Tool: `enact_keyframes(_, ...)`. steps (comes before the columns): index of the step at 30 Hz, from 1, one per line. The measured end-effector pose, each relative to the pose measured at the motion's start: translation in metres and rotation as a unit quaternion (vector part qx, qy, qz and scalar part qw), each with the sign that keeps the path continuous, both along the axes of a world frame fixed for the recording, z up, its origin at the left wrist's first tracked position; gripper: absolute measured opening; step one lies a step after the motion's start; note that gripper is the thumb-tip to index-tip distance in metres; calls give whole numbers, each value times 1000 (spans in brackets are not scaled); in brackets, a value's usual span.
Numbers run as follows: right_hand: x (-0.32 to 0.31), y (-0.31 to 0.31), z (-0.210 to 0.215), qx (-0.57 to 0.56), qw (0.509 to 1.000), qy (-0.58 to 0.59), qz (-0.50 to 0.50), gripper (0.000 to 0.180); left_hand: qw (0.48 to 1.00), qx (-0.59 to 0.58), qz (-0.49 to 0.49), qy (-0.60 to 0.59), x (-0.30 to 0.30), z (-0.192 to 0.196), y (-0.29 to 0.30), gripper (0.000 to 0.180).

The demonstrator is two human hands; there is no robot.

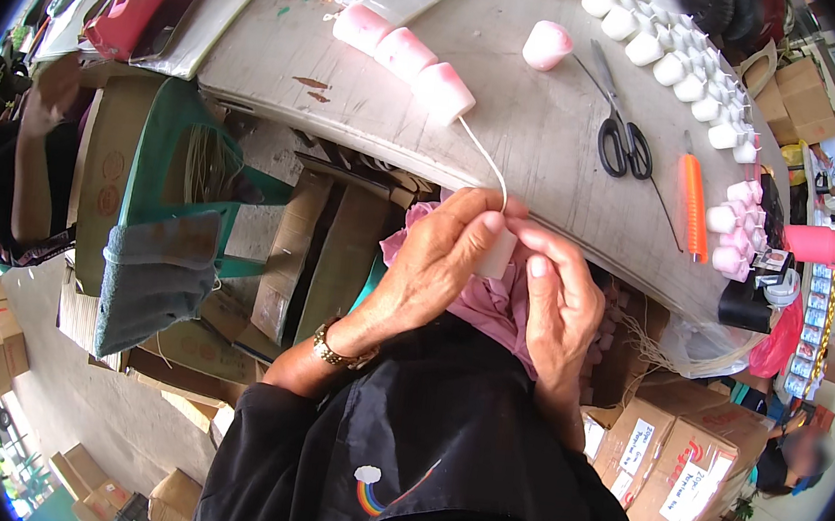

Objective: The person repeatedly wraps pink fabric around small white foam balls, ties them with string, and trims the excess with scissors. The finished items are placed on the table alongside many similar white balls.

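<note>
White cord (483, 156) is being threaded through a small pale cylinder (496, 255), which is pinched between the fingers of the left hand (438, 257) and the right hand (559, 299), both closed on it just below the edge of the grey table (539, 142). The step in hand is judged to be the stringing of one more piece onto the cord. Three pink cylinders (404, 53) are already strung on it, lying end to end on the table above the hands, so the next move would call for the held piece to be slid up the cord towards them while the cord is kept taut. To the right of the strung pieces, one loose pink cylinder (546, 44), one pair of black scissors (625, 140) and one orange-handled tool (695, 202) are seen on the table, with a long row of white cylinders (679, 55) beyond, too many to be counted.
</note>
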State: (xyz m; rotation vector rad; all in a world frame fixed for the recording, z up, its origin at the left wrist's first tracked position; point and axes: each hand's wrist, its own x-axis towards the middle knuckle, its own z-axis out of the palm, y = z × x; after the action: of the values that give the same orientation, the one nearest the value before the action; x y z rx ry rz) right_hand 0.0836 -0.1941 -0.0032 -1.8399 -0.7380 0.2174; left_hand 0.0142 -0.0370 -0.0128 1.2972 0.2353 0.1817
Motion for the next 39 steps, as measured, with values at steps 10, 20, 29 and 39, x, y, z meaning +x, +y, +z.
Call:
enact_keyframes(10, 7, -11, -70, -146, 978, -145, 37, 8, 979, 183, 91, -29, 4, 36, 57, 33)
enact_keyframes(20, 30, -51, 19, 293, 849, 430, 92, 22, 988, 68, 74, -118, 61, 60, 106, 29)
enact_keyframes(29, 28, -17, 24, 281, 913, 289, 68, 26, 997, 2, 33, -63, 66, 59, 94, 27)
enact_keyframes(39, -15, -23, 26, 297, 850, 409, 150, 30, 965, -87, 69, -236, 63, 146, 105, 11)
